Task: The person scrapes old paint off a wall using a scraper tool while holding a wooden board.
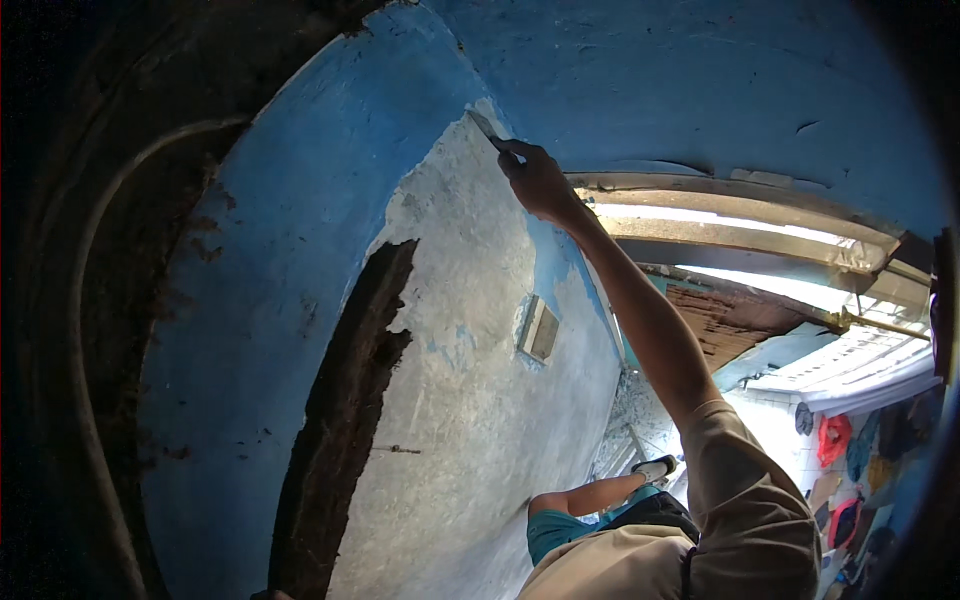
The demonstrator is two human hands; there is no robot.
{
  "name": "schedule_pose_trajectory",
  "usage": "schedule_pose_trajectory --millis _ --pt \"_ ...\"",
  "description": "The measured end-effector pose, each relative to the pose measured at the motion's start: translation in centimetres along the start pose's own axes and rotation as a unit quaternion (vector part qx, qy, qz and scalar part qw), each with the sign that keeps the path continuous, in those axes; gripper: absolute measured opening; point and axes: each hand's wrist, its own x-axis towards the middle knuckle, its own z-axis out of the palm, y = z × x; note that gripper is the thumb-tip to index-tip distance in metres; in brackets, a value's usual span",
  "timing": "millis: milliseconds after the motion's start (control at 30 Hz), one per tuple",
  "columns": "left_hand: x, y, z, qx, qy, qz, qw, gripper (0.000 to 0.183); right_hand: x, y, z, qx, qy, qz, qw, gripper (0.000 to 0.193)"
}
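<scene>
My right hand (540, 180) reaches up with its fingers closed round a scraper (482, 125), probably a putty knife. The blade lies against the wall near the upper corner, where the blue paint (400, 100) meets the bared pale plaster (470, 250). Torn paint edges run down from the blade on both sides. At the bottom edge of the head view, a sliver of my left hand (272, 595) shows by the lower end of a dark, rough-edged strip (345, 430) in the wall. Its fingers are mostly cut off from view.
A light switch plate (541, 332) sits on the scraped wall. Below it a small nail-like bit (397, 450) sticks out. On the right are a wooden vent frame (740, 215), a broken brown panel (730, 322) and hanging clothes (833, 440). A ladder (625, 455) stands below, near my foot.
</scene>
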Motion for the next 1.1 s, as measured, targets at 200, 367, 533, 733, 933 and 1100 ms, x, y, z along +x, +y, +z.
schedule_pose_trajectory --millis 200,367,533,733,933,1100 --pt "0.9 1.3 0.0 -0.04 0.027 0.012 0.999 0.055 3.1 0.4 -0.7 -0.009 0.016 0.005 1.0 0.036" --pt "0.0 0.6 -1.1 0.047 -0.009 0.014 0.999 0.056 -0.1 -2.5 -0.8 0.064 -0.066 0.141 0.986 0.036" --pt "0.9 1.2 -0.5 -0.027 0.003 0.01 1.0 0.06 2.2 -1.5 -2.1 0.083 -0.026 0.121 0.989 0.038" --pt "0.6 1.7 -0.7 -0.032 0.018 -0.005 0.999 0.06 1.3 -2.8 -2.6 0.006 -0.069 0.169 0.983 0.039" --pt "0.5 1.3 -1.3 0.036 0.002 0.001 0.999 0.059 0.5 -1.3 -0.4 0.026 -0.047 0.106 0.993 0.039" --pt "0.8 1.5 -0.8 0.002 0.007 0.0 1.0 0.06 2.8 -2.1 -1.6 0.11 -0.022 0.14 0.984 0.04"
